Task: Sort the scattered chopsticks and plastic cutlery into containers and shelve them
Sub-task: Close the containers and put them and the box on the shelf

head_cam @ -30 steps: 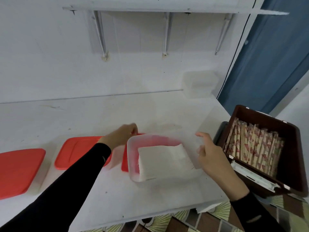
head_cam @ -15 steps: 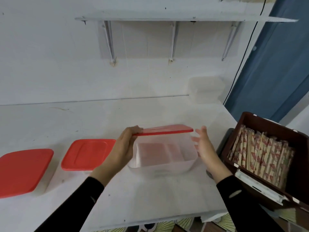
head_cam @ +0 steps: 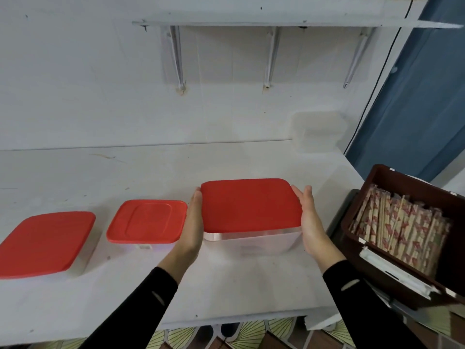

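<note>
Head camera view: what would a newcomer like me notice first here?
Bright red pops against the white table: a big red-lidded container is framed mid-table between the left hand and right hand, whose straight fingers flank its sides. A smaller red-lidded tub and a far-left red-lidded tub sit to its left. At the right, a dark brown box holds paper-wrapped chopsticks.

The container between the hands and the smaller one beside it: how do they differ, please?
The held container is larger than the small container. The held container's lid looks plain; the small container's has a square panel. Left hand and right hand press the held container; the small container sits unheld. Both have red lids.
</note>
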The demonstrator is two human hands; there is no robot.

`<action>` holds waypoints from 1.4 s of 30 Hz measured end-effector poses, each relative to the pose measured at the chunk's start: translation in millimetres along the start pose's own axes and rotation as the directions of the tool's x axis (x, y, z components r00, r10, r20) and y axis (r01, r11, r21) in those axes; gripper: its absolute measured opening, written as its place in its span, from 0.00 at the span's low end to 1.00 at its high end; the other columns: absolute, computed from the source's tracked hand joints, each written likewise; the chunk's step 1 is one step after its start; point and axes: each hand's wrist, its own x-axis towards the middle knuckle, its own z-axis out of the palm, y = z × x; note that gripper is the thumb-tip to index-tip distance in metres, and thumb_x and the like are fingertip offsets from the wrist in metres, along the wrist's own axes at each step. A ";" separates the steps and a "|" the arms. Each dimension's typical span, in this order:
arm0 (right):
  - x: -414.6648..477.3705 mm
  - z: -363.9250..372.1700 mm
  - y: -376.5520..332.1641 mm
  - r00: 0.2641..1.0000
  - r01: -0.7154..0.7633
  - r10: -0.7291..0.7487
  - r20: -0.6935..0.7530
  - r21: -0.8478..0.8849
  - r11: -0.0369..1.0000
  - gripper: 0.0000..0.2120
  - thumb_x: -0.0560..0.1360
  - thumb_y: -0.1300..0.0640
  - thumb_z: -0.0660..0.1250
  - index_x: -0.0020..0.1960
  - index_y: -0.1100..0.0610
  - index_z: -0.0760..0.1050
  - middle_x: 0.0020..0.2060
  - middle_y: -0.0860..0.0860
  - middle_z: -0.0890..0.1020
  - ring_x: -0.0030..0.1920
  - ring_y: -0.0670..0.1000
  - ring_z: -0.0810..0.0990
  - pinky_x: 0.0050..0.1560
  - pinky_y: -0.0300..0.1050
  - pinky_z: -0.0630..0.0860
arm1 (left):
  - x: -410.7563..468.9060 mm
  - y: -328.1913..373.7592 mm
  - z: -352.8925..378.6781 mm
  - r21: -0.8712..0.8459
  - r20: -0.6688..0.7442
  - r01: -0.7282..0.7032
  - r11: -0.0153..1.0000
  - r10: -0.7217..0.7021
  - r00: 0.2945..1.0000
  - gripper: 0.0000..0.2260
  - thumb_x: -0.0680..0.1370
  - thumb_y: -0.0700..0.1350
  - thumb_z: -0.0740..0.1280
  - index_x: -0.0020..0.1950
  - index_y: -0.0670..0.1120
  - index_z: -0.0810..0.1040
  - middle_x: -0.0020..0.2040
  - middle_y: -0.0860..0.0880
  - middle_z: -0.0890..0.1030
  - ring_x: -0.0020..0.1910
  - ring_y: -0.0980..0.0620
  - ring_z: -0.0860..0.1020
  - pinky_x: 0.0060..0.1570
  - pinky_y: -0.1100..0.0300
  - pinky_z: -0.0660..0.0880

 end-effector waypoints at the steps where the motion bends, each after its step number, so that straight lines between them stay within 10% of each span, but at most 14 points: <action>1: -2.1 0.0 -2.6 1.000 0.023 -0.023 -0.001 0.005 1.000 0.40 0.70 0.24 0.41 0.76 0.40 0.62 0.76 0.42 0.64 0.76 0.46 0.59 0.78 0.54 0.51 | -0.3 2.4 1.2 -0.003 -0.017 -0.007 1.000 0.007 1.000 0.30 0.79 0.70 0.53 0.75 0.55 0.67 0.73 0.59 0.70 0.72 0.62 0.67 0.74 0.56 0.60; 16: -5.7 -9.7 26.9 0.990 0.114 -0.113 0.088 -0.006 0.994 0.21 0.70 0.23 0.56 0.62 0.22 0.66 0.73 0.36 0.65 0.74 0.41 0.62 0.77 0.55 0.57 | -27.0 -13.6 12.0 0.012 -0.118 -0.018 1.000 0.019 0.993 0.31 0.78 0.66 0.49 0.79 0.56 0.55 0.74 0.64 0.62 0.73 0.67 0.60 0.75 0.59 0.56; 30: -2.1 -13.7 15.4 0.996 0.019 -0.008 0.086 -0.128 0.992 0.28 0.78 0.33 0.50 0.77 0.37 0.57 0.74 0.36 0.64 0.73 0.40 0.63 0.76 0.50 0.59 | 1.3 -19.4 6.8 0.066 -0.171 0.102 0.993 -0.089 0.981 0.35 0.70 0.80 0.49 0.73 0.67 0.64 0.73 0.66 0.66 0.76 0.61 0.59 0.76 0.48 0.55; 42: -1.8 -11.5 29.1 0.999 -0.029 0.030 0.028 -0.037 0.999 0.27 0.76 0.33 0.56 0.74 0.34 0.60 0.73 0.36 0.66 0.72 0.40 0.65 0.76 0.52 0.60 | -12.5 -18.0 6.1 -0.030 -0.145 0.008 1.000 -0.012 0.989 0.19 0.85 0.49 0.55 0.77 0.57 0.62 0.73 0.64 0.66 0.72 0.67 0.63 0.74 0.59 0.60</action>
